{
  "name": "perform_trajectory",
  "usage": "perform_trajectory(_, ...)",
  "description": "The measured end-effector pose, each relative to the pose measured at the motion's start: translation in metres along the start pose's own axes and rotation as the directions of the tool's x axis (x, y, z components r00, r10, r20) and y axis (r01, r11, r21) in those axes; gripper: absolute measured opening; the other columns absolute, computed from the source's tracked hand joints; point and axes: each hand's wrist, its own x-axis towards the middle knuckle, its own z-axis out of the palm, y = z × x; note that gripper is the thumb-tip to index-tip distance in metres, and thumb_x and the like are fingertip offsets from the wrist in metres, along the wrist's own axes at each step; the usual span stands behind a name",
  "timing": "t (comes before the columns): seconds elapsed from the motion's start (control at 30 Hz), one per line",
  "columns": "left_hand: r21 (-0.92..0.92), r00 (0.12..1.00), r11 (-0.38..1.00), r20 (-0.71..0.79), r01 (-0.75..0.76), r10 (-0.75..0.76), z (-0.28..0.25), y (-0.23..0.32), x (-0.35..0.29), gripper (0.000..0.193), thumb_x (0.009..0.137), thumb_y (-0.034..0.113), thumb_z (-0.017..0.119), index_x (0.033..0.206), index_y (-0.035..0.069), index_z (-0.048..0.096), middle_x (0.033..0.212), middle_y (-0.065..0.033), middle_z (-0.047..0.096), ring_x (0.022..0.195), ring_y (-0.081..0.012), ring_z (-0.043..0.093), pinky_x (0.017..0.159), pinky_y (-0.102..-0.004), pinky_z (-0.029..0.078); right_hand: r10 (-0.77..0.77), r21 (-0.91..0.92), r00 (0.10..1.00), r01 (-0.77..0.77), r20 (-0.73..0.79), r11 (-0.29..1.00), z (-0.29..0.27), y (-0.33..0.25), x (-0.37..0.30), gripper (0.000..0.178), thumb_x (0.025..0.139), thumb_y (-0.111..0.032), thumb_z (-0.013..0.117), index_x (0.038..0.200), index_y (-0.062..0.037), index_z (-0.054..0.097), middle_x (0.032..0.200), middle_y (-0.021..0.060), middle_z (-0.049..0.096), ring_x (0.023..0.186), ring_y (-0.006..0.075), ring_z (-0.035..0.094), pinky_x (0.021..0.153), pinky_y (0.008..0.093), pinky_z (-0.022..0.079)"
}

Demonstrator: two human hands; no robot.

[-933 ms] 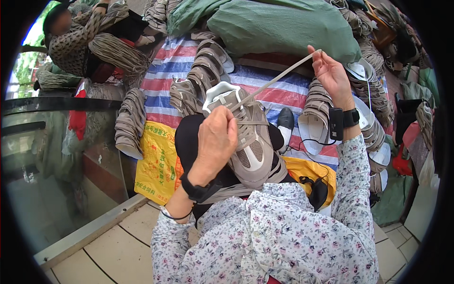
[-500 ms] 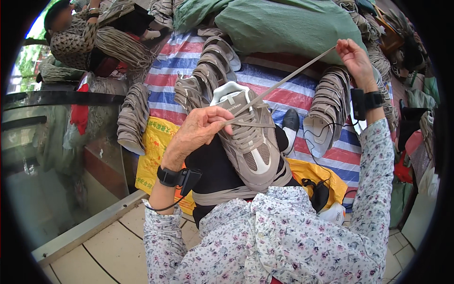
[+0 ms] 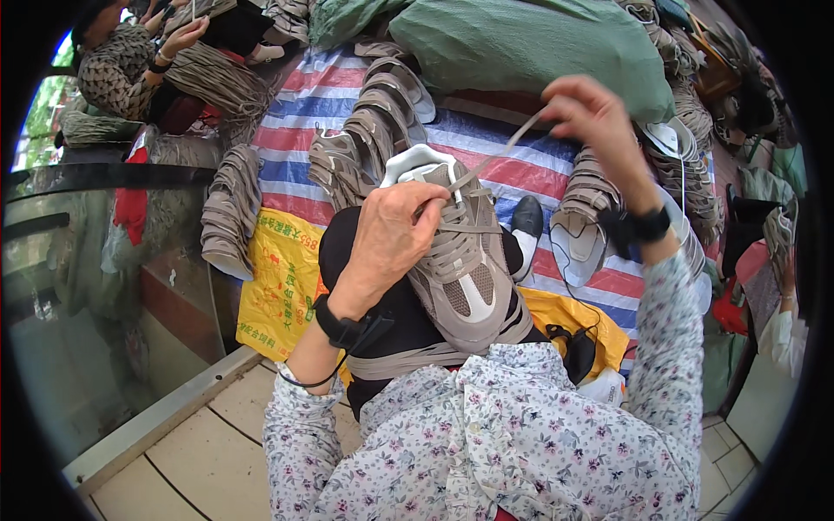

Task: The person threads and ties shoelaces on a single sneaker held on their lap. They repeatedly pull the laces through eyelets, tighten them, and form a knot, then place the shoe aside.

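A grey-brown sneaker (image 3: pixel 473 291) with a mesh toe lies on my lap, its toe towards me and its flat laces threaded through the eyelets. My left hand (image 3: pixel 395 230) is closed at the upper left of the lacing, thumb and fingers pinching a lace by the tongue. Up and to the right, my right hand (image 3: pixel 599 130), somewhat blurred, pinches the end of a loose shoelace (image 3: pixel 504 152). That lace runs at a slant from the shoe's upper eyelets to my right fingertips. A bundle of similar laces (image 3: pixel 408 360) lies across my thighs.
Stacked shoe uppers stand at the left (image 3: pixel 233 208), middle (image 3: pixel 378 130) and right (image 3: pixel 591 204) on a striped sheet (image 3: pixel 295 139). Beyond lies a large green sack (image 3: pixel 530 48). A glass panel (image 3: pixel 113 295) borders the left. Another person (image 3: pixel 122 69) sits at the far left with laces.
My right hand has come down and left towards the shoe, so the stretch of lace is shorter. My left hand has shifted up slightly against the tongue. The other person's hands have moved.
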Motion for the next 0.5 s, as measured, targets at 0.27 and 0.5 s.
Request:
perform_trajectory(0.27, 0.156, 0.993, 0.980, -0.015, 0.122, -0.121, 0.022, 0.007, 0.007, 0.015, 0.082, 0.009, 0.064, 0.091, 0.002, 0.073, 0.063, -0.0146, 0.063, 0.057, -0.0274, 0.062, 0.059, -0.0383, 0.049, 0.207, 0.191, 0.976, -0.217, 0.075, 0.957, 0.102, 0.013, -0.066, 0.013, 0.091, -0.014, 0.070, 0.096, -0.0019, 0.072, 0.090, 0.0008, 0.068, 0.083, 0.0067, 0.060, 0.078, 0.0239, 0.050)
perform_trajectory(0.5, 0.060, 0.982, 0.983, 0.056, 0.175, -0.179, 0.026, -0.002, 0.010, 0.018, 0.080, 0.008, 0.063, 0.093, -0.002, 0.072, 0.055, -0.0077, 0.056, 0.049, -0.0131, 0.053, 0.052, -0.0303, 0.043, 0.260, 0.272, 0.964, -0.266, 0.057, 0.925, 0.113, 0.036, -0.070, 0.011, 0.087, -0.012, 0.074, 0.093, -0.0031, 0.071, 0.085, -0.0016, 0.066, 0.077, 0.0050, 0.057, 0.071, 0.0221, 0.048)
